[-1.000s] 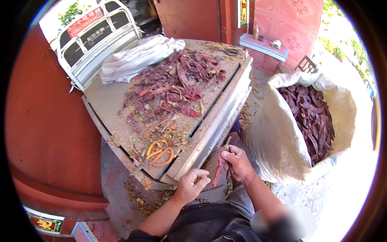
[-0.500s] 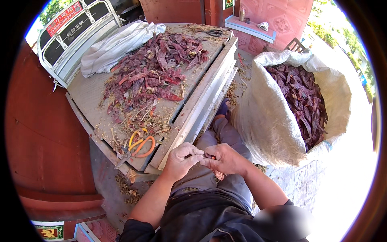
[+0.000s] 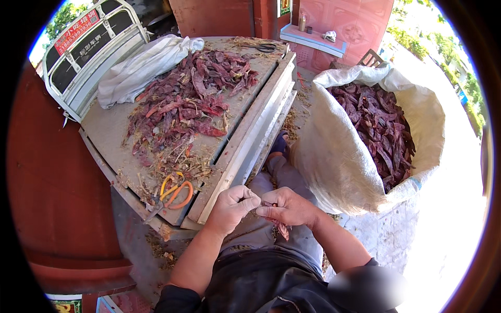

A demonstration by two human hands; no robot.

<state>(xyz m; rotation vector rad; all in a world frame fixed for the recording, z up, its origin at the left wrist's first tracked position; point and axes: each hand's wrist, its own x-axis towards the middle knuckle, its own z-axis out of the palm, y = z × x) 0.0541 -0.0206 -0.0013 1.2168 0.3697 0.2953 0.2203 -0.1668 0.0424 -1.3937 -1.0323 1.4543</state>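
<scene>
Above my lap, my right hand (image 3: 293,209) is closed around a dried red chili pepper (image 3: 282,230), whose wrinkled end hangs below the fingers. My left hand (image 3: 233,207) is pinched shut right beside it, a small gap from the right fingertips; what the pinch holds, if anything, is too small to make out. Both hands look dusty. Ahead on the left, a heap of dried red chilies (image 3: 190,96) lies on a grey metal truck bed (image 3: 107,128). Scissors with orange and yellow handles (image 3: 177,194) rest at the bed's near corner, among stem scraps (image 3: 195,169).
At my right stands a large white woven sack (image 3: 334,172), its mouth wide, holding dark dried chilies (image 3: 376,130). A crumpled white sack (image 3: 141,68) lies behind the heap. Dark scissors (image 3: 265,47) lie at the bed's far end. The bed's raised metal edge (image 3: 250,151) runs beside my legs.
My hands have drawn slightly apart, and more of the chili shows below my right hand. The whole view has shifted a little, so the surroundings sit further left.
</scene>
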